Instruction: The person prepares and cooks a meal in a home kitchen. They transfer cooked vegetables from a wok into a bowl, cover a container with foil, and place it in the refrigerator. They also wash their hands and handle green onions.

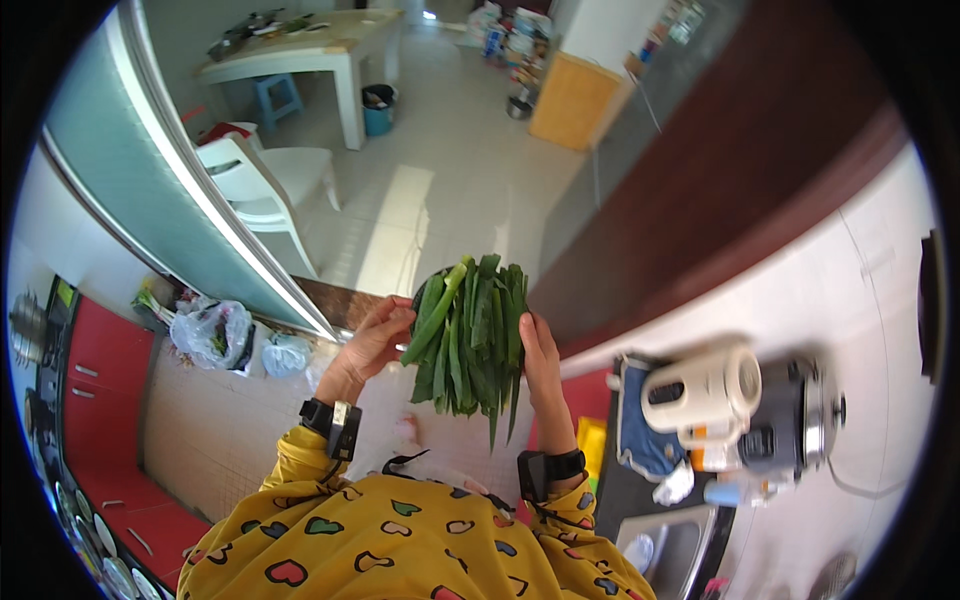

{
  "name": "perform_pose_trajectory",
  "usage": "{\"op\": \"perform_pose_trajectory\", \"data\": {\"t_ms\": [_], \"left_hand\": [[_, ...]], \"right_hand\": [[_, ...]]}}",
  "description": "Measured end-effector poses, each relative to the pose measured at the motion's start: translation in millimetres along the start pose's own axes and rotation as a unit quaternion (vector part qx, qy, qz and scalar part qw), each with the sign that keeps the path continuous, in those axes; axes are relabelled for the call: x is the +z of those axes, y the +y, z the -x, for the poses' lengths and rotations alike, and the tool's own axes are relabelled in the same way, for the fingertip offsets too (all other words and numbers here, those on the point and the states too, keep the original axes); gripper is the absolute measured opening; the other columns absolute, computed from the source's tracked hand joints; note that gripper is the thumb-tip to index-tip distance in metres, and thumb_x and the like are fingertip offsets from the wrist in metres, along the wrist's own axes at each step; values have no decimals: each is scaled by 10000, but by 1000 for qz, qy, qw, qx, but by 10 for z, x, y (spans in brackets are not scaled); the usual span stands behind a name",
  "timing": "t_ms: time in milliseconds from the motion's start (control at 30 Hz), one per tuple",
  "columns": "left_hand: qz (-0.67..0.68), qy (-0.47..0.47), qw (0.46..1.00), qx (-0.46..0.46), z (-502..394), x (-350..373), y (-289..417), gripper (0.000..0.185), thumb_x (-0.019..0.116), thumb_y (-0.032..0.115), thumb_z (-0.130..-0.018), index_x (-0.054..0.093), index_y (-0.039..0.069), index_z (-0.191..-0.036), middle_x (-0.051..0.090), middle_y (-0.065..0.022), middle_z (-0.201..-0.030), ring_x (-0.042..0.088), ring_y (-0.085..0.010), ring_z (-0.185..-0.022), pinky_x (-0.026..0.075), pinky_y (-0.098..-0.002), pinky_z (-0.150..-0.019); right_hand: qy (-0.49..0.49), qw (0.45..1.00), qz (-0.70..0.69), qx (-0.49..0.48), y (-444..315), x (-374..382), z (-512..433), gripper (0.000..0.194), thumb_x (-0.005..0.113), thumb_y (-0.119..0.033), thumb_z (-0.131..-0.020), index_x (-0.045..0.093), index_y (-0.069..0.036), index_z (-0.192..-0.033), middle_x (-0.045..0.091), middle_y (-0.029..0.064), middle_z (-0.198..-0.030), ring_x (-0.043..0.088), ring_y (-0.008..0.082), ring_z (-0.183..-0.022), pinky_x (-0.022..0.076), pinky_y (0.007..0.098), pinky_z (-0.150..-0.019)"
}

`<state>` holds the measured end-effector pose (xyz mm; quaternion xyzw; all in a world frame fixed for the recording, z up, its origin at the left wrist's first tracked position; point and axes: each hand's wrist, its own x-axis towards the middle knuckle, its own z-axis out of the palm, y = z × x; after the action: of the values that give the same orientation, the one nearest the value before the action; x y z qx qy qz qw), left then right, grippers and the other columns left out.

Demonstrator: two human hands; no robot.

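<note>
Green leafy stalks, apparently scallions or leeks (472,337), lie bunched in front of me on a dark round container (422,291), of which only part of the rim shows at the left. My left hand (379,337) grips the container's left side, thumb near the rim. On the opposite side, my right hand (541,356) presses against the bunch and its holder, with the fingertips partly hidden. Both wrists wear black strapped devices. The leaf ends hang over the near side, towards my yellow patterned top.
A sliding glass door (142,172) stands at left, beside bagged vegetables (214,334) on the floor. Beyond the doorway are a white chair (281,187) and a table (341,56). At right, a dark brown door (720,172) borders a counter with a kettle (701,390), rice cooker (780,420) and sink (675,551).
</note>
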<state>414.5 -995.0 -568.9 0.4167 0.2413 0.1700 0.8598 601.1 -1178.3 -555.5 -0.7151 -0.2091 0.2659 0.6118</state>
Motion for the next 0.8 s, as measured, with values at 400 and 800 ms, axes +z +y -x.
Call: {"op": "perform_pose_trajectory", "data": {"t_ms": [400,800], "left_hand": [[45,87,993,65,-1348,-910,1503,197,520,155,-972,456,91,-1147,606,-44,-972,613,-130,-837,525,-264,-669],[66,214,966,132,-3039,-1772,3037,207,532,159,-948,467,116,-1140,588,-18,-944,594,-110,-778,511,-260,-609]], "right_hand": [[-128,992,-7,-2,-769,1566,-2381,588,514,-484,-941,527,9,-1261,590,79,-1083,526,144,-1010,403,272,-895],[-273,958,-11,-80,-1641,3190,-4972,560,503,-470,-949,557,24,-1207,592,43,-1005,520,135,-904,407,266,-835]]}}
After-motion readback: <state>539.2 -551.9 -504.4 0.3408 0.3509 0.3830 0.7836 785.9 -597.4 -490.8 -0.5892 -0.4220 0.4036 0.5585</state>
